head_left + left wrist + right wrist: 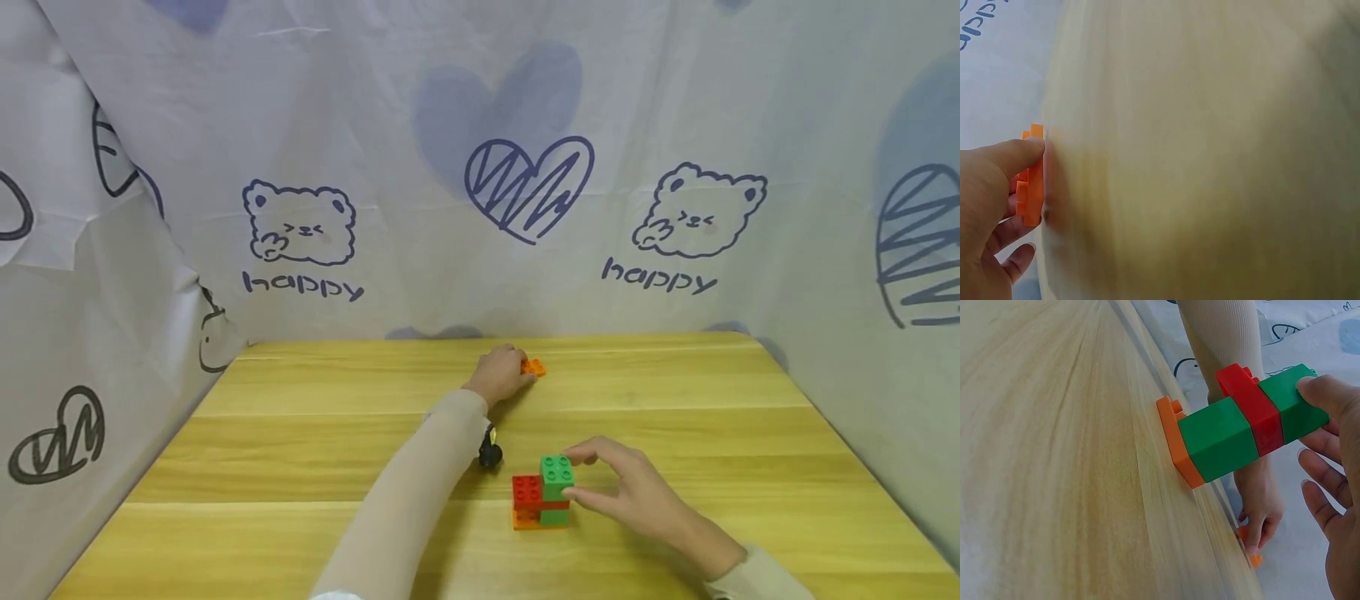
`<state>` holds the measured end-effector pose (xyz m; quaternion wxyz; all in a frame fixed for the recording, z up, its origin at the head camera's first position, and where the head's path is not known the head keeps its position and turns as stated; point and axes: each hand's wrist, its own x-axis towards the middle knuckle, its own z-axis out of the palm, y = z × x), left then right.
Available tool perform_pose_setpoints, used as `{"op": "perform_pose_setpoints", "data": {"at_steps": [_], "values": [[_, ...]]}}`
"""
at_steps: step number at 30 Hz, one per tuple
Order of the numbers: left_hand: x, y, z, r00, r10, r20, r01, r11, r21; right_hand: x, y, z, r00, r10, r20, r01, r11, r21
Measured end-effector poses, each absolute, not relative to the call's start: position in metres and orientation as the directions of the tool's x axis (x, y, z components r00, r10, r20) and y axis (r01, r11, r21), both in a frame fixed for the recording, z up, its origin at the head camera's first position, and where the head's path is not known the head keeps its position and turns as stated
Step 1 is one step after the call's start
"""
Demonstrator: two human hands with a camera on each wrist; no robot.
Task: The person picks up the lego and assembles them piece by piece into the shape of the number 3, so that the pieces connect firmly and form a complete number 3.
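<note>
Far back on the table, my left hand [501, 375] pinches a flat orange toy brick [1035, 178], its thumb over one face and fingers behind. Nearer to me stands a stack of toy bricks: a flat orange brick [1179, 447] at the base, a green brick [1219, 439] on it, then a red brick [1251, 411] jutting out to the left, and another green brick [557, 477] on top. My right hand [637, 492] holds this top green brick from the right between thumb and fingers. In the right wrist view its thumb lies on the brick's side.
The wooden table [300, 450] meets a pale printed cloth [390, 167] at the back, with more cloth along both sides. A small black device [490, 454] hangs at my left sleeve [420, 483], which reaches past the stack's left side.
</note>
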<state>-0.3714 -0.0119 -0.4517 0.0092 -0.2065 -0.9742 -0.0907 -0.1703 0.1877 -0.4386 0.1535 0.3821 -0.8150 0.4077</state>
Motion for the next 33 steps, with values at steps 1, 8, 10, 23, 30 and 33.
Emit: {"op": "perform_pose_setpoints", "data": {"at_steps": [1, 8, 10, 23, 30, 33], "values": [[-0.371, -0.013, -0.452, -0.913, 0.404, 0.058, 0.408, 0.895, 0.180, -0.170, 0.188, -0.439, -0.660, -0.497, 0.563, -0.748, 0.375, -0.547], [-0.371, -0.020, -0.452, -0.904, 0.420, 0.085, 0.428, 0.880, 0.206, -0.170, 0.188, -0.440, -0.658, -0.495, 0.568, -0.750, 0.362, -0.553], [-0.369, -0.022, -0.452, -0.902, 0.421, 0.093, 0.431, 0.876, 0.214, -0.170, 0.188, -0.440, -0.658, -0.494, 0.568, -0.750, 0.363, -0.553], [-0.353, -0.033, -0.430, -0.866, 0.481, 0.132, 0.499, 0.833, 0.239, -0.170, 0.188, -0.439, -0.670, -0.491, 0.557, -0.739, 0.367, -0.565], [-0.343, -0.035, -0.421, -0.846, 0.511, 0.153, 0.532, 0.825, 0.191, -0.170, 0.188, -0.439, -0.680, -0.489, 0.546, -0.729, 0.374, -0.573], [-0.339, -0.036, -0.417, -0.830, 0.530, 0.173, 0.555, 0.814, 0.169, -0.170, 0.188, -0.439, -0.678, -0.490, 0.548, -0.731, 0.376, -0.569]]}}
